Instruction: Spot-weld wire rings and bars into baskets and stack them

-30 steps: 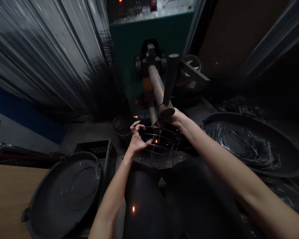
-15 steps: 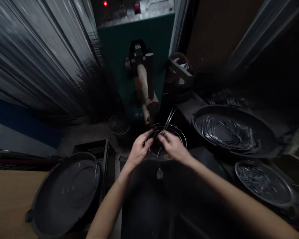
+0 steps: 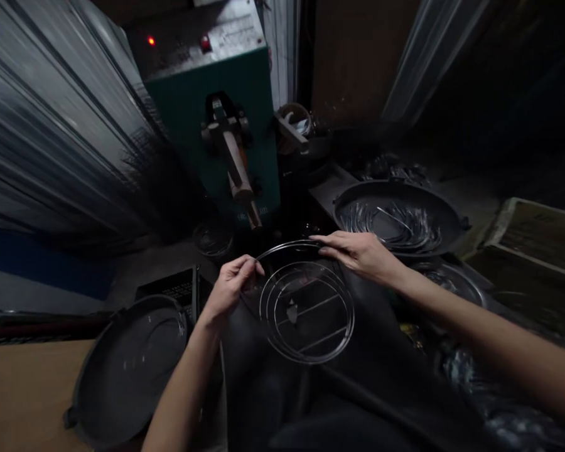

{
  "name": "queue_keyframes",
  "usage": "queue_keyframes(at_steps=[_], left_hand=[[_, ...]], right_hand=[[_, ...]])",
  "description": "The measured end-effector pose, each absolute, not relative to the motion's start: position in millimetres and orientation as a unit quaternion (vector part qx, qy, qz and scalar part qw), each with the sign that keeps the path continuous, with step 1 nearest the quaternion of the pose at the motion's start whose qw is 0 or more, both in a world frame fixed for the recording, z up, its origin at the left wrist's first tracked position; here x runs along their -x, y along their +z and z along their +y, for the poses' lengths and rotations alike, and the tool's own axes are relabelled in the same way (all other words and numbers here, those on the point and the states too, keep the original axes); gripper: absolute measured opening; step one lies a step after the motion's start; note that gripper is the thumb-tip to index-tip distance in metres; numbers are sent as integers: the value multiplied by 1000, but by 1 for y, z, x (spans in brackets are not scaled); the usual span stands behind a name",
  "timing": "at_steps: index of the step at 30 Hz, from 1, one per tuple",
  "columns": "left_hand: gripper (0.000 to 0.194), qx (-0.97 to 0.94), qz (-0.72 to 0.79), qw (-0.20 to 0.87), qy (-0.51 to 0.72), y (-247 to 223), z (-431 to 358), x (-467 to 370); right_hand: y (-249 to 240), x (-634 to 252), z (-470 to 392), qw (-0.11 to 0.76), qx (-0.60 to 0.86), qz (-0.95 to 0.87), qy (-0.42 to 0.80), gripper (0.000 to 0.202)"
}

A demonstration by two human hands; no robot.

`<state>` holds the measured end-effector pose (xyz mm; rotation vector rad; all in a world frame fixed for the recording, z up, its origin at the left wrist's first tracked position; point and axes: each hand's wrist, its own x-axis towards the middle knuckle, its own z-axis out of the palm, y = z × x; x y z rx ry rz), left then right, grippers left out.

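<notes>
The arc (image 3: pixel 287 245) is pinched at its left by fingers of the left hand (image 3: pixel 233 285), clear of the rod (image 3: pixel 238 169). Over the lap (image 3: pixel 282 402), the frame (image 3: pixel 319 305) is seen; any join to the arc cannot be told. The arc's right is gripped by fingers of the right hand (image 3: pixel 358 254); the pan (image 3: pixel 449 220) is partly covered.

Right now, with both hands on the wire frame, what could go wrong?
The left hand and right hand pinch the wire frame at its far side, so it could tip if either grip slips. Its thin wires could bend under uneven pulling. The machine arm stands beyond and the red light is lit; if powered, it might injure a straying hand.
</notes>
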<state>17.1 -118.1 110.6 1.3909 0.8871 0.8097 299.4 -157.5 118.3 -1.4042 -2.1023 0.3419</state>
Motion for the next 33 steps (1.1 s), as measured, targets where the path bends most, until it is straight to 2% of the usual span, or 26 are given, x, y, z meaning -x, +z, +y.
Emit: queue_keyframes(at_steps=[4, 7, 9, 13, 16, 19, 26, 33], left_hand=[[40, -552, 398, 682, 266, 94, -129, -21], [43, -596, 410, 658, 209, 63, -142, -30], [42, -691, 431, 539, 216, 43, -148, -36], [36, -853, 454, 173, 192, 18, -151, -41], [45, -882, 450, 55, 127, 9, -148, -37], [42, -890, 433, 61, 133, -1, -147, -33], [33, -887, 378, 136, 227, -8, -152, -35], [33, -861, 394, 171, 273, -6, -158, -37]], right_hand=[[92, -287, -199, 270, 576, -762, 120, 36], [65, -290, -224, 238, 591, -760, 130, 38], [52, -293, -226, 192, 593, -773, 115, 39], [47, -286, -209, 57, 591, -803, 42, 44], [48, -279, -198, -16, 584, -811, 30, 45], [40, -279, -198, -15, 577, -815, 59, 47], [24, -286, -208, 82, 586, -790, 160, 47], [38, -282, -203, -18, 593, -793, 138, 51]])
